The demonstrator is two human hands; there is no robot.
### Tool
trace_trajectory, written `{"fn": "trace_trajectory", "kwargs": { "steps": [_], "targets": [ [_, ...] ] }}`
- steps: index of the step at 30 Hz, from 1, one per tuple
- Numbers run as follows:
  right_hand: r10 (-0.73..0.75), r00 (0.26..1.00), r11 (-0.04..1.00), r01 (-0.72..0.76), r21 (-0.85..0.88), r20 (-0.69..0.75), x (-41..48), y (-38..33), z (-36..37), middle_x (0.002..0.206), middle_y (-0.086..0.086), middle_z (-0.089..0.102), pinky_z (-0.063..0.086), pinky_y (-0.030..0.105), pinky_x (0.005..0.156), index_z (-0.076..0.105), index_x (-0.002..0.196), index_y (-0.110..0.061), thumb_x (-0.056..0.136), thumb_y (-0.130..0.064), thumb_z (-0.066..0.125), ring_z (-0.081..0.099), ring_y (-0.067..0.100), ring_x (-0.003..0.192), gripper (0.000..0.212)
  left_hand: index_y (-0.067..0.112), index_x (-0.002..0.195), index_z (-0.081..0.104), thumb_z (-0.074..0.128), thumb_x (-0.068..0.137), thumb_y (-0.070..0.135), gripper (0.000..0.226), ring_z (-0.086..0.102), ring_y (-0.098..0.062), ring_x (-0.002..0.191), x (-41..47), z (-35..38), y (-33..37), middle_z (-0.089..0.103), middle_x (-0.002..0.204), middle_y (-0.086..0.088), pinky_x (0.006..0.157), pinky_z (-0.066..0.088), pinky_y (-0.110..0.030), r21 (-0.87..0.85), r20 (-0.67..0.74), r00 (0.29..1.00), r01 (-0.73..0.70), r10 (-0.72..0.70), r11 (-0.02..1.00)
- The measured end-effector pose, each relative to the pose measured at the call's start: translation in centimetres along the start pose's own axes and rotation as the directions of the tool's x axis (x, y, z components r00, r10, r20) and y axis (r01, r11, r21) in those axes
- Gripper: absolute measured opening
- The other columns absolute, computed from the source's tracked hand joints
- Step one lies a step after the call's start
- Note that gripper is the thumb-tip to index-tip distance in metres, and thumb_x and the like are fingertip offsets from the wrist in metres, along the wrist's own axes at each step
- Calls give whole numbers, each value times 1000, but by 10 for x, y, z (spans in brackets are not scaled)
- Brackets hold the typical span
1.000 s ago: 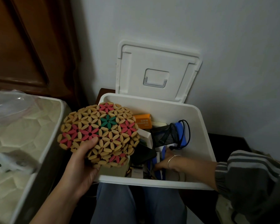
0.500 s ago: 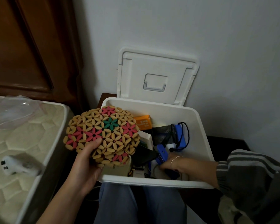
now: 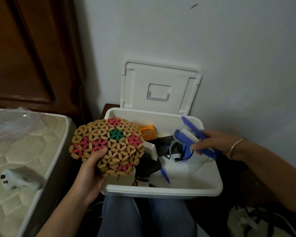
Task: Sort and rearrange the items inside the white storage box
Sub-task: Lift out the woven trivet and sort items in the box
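Head view: the white storage box (image 3: 161, 192) stands by the person's knees, its lid (image 3: 159, 86) leaning on the wall behind. The left hand (image 3: 91, 175) grips a flowered trivet (image 3: 108, 144) over the box's left side, probably to uncover what lies beneath. The right hand (image 3: 214, 142) clasps blurred blue-and-white items (image 3: 190, 134) above the right side, apparently for sorting. An orange carton (image 3: 148, 132) and a blue pen (image 3: 165, 175) lie inside.

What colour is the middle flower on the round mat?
Green: the middle flower of the round mat, clearest in the head view.
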State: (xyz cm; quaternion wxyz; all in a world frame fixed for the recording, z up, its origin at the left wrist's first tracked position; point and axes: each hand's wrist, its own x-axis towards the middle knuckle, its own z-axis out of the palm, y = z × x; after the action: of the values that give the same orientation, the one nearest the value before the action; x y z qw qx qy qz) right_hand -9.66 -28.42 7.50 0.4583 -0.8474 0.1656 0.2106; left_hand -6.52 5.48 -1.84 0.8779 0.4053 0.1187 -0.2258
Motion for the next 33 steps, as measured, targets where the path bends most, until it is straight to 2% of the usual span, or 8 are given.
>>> {"fn": "trace_trajectory", "kwargs": {
  "steps": [4,8,12,16,19,22,25,33],
  "targets": [
    [-223,964,949,248,193,-142,-9,-49,-27,61,-2,66,48,15,52,62,85,-8,74,-17,68,62,8,57,15,15,118,60,65,76,22,43,71,-25,96,-1,0,0,72,110,-11,64,59,-30,6,-7,1000,7,-7,1000],
    [-347,878,858,439,266,-330,11,-85,-41,66,-2,67,50,24,62,61,93,-14,84,-14,65,62,13,64,9,14,118,61,65,76,22,42,71,-25,96,-3,1,1,72,111,-11,64,59,-31,1,-7,1000,9,-8,1000],
    [-411,857,893,447,51,-311,47,-92,-27,76,-4,70,54,16,62,59,99,-22,81,-23,70,68,5,68,21,15,119,60,65,76,22,43,71,-25,95,-3,2,1,72,110,-11,63,59,-32,5,-10,1000,1,-1,1000],
    [-455,865,878,399,-263,-209,91,-74,-5,87,-7,62,43,14,59,57,103,-23,81,-27,71,59,3,71,26,13,116,61,66,75,22,42,71,-25,94,-3,1,0,72,108,-11,62,59,-30,-4,-19,1000,-2,2,1000],
    [-445,892,795,354,-492,-78,118,-53,5,89,-2,58,38,17,60,57,105,-16,82,-30,71,54,10,72,30,15,115,62,66,75,22,40,71,-26,95,-2,-1,-1,72,108,-11,63,59,-32,-9,-27,1000,-8,8,1000],
    [-437,897,688,376,-621,59,136,-34,13,83,-1,57,39,26,63,53,92,-20,81,-29,71,54,17,73,23,16,116,61,66,76,21,41,71,-26,95,-1,-4,-2,72,109,-11,63,59,-33,-10,-32,999,-13,12,1000],
    [-425,894,592,394,-703,144,151,-22,26,86,0,61,44,31,70,54,95,-24,81,-29,66,55,17,78,19,16,119,59,65,78,21,42,70,-28,96,1,-6,-2,71,110,-12,64,59,-34,-14,-25,1000,-11,11,1000],
    [-467,880,369,284,-885,88,177,4,44,93,5,59,44,36,73,52,93,-19,84,-24,56,51,24,92,12,15,118,59,65,77,20,42,71,-29,96,4,-9,-4,72,109,-13,65,59,-35,-14,-35,999,-16,16,1000]
  ]
}}
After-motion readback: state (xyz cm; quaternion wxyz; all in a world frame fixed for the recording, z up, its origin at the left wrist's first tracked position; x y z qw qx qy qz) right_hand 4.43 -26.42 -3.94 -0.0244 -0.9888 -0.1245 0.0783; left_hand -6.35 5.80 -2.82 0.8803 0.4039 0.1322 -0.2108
